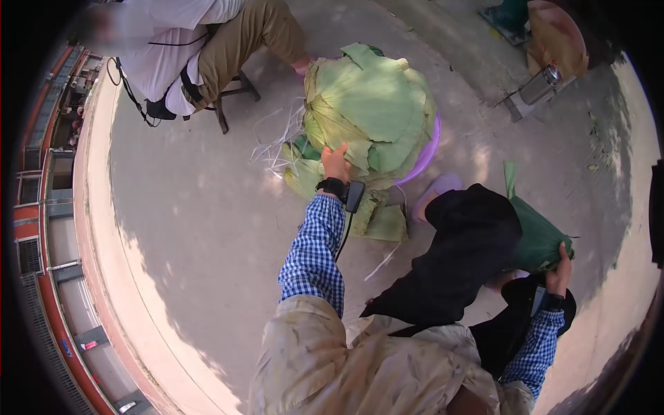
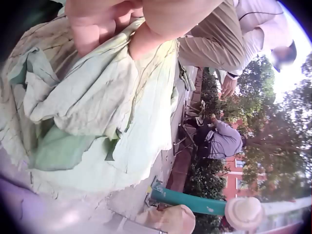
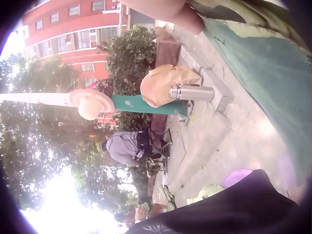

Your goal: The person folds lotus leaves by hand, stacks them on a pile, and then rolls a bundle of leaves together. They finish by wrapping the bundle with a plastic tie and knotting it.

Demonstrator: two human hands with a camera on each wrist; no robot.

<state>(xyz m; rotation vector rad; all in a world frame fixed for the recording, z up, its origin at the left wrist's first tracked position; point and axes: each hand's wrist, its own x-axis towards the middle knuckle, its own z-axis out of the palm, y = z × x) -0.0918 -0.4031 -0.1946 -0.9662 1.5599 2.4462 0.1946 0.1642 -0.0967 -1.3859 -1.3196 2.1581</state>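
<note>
A pile of large pale green leaves [image 1: 373,97] lies over a purple basin [image 1: 430,149]. At the pile's near edge, the left hand [image 1: 337,164] pinches leaf edges; in the left wrist view that hand [image 2: 122,24] has its fingers curled over a folded leaf [image 2: 97,92]. On the right, beside the knee, the right hand [image 1: 559,271] grips the gathered end of a dark green leaf bundle [image 1: 539,235]. Only part of the right hand [image 3: 187,17] shows in the right wrist view, against the green leaf [image 3: 263,73].
White strips [image 1: 277,149] trail left of the pile. A seated person in khaki trousers [image 1: 259,41] is at the upper left, on a dark stool [image 1: 238,90]. A steel flask [image 1: 541,84] and a paper bag [image 1: 557,48] stand at the upper right.
</note>
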